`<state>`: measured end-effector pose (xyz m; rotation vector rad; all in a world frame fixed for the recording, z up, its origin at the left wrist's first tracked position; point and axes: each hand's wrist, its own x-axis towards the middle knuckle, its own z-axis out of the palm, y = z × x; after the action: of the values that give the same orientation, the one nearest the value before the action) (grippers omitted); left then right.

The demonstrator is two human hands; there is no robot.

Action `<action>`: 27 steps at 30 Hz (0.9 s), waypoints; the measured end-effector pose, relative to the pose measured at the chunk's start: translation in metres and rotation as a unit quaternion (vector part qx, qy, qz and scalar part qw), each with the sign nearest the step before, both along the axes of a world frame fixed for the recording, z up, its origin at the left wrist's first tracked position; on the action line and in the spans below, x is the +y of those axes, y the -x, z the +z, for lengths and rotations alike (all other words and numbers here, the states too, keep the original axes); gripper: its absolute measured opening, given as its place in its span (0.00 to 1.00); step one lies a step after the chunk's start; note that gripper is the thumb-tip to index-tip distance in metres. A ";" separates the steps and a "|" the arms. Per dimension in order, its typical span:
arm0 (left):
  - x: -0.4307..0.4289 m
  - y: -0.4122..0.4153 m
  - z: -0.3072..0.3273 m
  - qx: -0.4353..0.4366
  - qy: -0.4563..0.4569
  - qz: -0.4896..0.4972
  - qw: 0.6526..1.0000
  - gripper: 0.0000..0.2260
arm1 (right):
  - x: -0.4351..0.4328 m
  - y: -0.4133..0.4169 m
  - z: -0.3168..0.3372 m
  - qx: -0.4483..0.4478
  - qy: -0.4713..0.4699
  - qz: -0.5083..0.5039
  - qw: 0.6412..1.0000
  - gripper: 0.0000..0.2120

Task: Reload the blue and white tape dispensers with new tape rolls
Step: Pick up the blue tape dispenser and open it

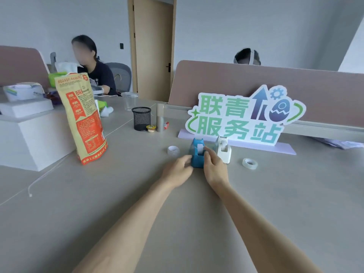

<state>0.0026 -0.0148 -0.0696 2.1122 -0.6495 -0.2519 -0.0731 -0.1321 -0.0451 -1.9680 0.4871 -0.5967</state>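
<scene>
Now both hands, left (pixel 178 168) & right (pixel 213 166), clasp blue plastic tape dispenser (pixel 198 154) on desk (pixel 177 213); next, prob seat roll w/ care.

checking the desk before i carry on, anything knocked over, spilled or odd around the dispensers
Nothing stands out. The blue tape dispenser stands upright between both hands, left hand and right hand. The white tape dispenser is upright beside it. Two loose tape rolls lie flat on the table, one left, one right. No spills.
</scene>
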 end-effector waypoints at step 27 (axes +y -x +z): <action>0.030 -0.001 0.012 0.012 0.112 -0.045 0.993 0.29 | -0.043 0.028 -0.012 0.017 0.021 0.245 0.969 0.14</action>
<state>0.0036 0.0150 -0.0572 1.8651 -0.7248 -0.2407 -0.1015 -0.1751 -0.0568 -2.0394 -0.0029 -0.2601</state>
